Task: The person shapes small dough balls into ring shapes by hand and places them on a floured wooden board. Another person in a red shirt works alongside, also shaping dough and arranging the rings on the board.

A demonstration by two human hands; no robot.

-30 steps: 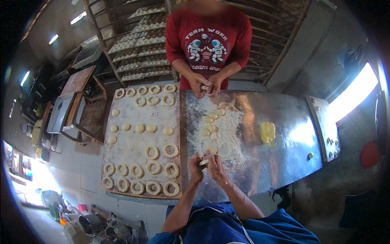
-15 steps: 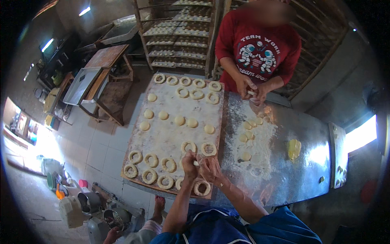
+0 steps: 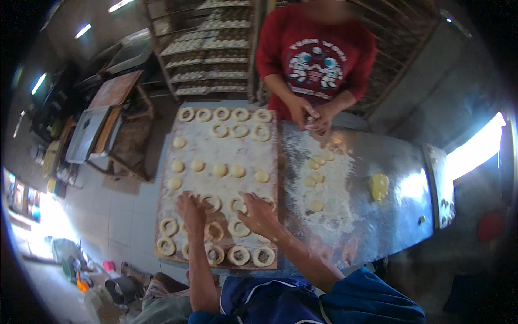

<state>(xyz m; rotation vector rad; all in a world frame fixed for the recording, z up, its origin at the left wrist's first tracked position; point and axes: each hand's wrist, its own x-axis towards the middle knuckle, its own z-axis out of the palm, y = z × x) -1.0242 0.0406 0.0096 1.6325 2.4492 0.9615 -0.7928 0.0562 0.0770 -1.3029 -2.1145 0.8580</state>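
A floured wooden board (image 3: 216, 148) lies before me with rows of dough rings and round dough balls. My left hand (image 3: 192, 210), its fingers reaching forward, is at the left side of a dough ring (image 3: 210, 203); I cannot tell whether it touches it. My right hand (image 3: 260, 213) has fingers apart over the board, close to another dough ring (image 3: 237, 205), and partly hides a ring behind it. Neither hand shows anything held. Beyond the near rings is a row of dough balls (image 3: 219, 170), with more rings (image 3: 222, 114) at the far end.
To the right, a metal table (image 3: 350, 178) bears flour, several dough balls (image 3: 316, 206) and a yellow lump (image 3: 379, 187). Across it stands a person in red (image 3: 318, 59), hands together. A rack of trays (image 3: 210, 48) rises behind; a wooden table (image 3: 118, 89) stands at left.
My hands, which were together around a piece of dough, have parted, the left going leftward. Another ring now lies left of the two in the near upper row. The whole view has shifted.
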